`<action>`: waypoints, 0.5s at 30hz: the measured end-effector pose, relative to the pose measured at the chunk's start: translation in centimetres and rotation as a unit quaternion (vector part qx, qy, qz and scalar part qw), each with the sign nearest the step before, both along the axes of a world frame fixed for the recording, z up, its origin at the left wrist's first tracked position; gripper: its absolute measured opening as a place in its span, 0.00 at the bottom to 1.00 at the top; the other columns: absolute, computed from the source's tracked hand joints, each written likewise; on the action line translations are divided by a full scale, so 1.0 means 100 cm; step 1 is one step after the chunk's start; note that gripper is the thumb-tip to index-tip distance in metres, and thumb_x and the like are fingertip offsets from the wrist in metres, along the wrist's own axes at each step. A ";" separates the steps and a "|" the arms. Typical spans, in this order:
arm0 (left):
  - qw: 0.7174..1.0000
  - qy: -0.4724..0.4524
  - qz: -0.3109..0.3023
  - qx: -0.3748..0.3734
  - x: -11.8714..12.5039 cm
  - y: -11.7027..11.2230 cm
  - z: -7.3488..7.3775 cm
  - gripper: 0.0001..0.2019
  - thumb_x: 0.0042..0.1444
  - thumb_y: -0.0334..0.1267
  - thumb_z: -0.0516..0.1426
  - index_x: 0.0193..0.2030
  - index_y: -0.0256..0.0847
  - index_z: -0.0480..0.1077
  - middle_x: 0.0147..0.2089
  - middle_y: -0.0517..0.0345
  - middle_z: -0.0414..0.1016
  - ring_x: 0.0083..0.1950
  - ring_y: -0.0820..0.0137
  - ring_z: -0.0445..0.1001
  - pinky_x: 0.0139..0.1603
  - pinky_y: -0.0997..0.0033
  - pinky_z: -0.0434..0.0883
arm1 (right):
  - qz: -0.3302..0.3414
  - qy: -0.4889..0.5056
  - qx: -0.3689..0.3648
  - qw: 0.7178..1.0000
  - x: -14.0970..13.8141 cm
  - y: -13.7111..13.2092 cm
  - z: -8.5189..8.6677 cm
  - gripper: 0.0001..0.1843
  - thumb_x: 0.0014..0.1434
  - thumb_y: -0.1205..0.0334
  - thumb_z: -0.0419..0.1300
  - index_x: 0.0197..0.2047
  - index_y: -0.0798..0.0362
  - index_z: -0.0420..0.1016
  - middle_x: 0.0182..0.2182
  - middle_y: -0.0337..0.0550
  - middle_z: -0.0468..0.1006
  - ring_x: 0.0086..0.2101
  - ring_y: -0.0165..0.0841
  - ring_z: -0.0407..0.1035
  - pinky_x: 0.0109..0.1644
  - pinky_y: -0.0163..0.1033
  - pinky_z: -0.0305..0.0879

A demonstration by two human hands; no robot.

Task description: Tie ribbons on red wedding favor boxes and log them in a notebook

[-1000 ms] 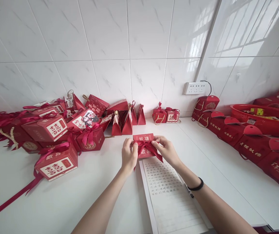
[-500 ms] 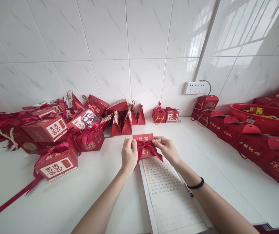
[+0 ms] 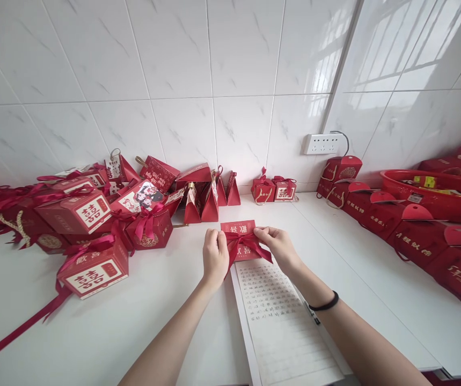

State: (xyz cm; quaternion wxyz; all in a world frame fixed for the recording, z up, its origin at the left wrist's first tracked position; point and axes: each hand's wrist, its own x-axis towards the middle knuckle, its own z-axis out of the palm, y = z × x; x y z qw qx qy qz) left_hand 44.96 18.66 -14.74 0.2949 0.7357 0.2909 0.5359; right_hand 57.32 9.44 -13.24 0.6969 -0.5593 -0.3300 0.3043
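A small red gift box (image 3: 241,230) with gold characters stands on the white counter just beyond a sheet of lined paper (image 3: 278,316). A dark red ribbon (image 3: 246,244) is tied across its front in a bow, its tails hanging down. My left hand (image 3: 214,256) pinches the left loop of the ribbon, fingers closed. My right hand (image 3: 278,245) pinches the right loop, and a black band sits on that wrist.
A heap of red gift boxes with ribbons (image 3: 89,214) fills the counter's left. Triangular red boxes (image 3: 210,201) and two small ones (image 3: 274,190) line the wall. More red boxes (image 3: 411,230) and a red basin (image 3: 435,195) run along the right. A socket strip (image 3: 322,145) hangs on the tiles.
Both hands have shifted slightly right and closer together on the ribbon loops. The bow looks a little tighter. The box stays put.
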 end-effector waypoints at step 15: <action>0.996 0.009 -0.052 -0.074 -0.006 -0.002 0.007 0.16 0.56 0.45 0.49 0.23 0.42 0.49 0.22 0.65 0.51 0.24 0.75 0.55 0.28 0.74 0.58 | -0.034 -0.145 -0.026 0.989 -0.003 0.001 -0.002 0.24 0.45 0.41 0.62 0.34 0.54 0.72 0.32 0.44 0.76 0.32 0.35 0.71 0.32 0.37 0.67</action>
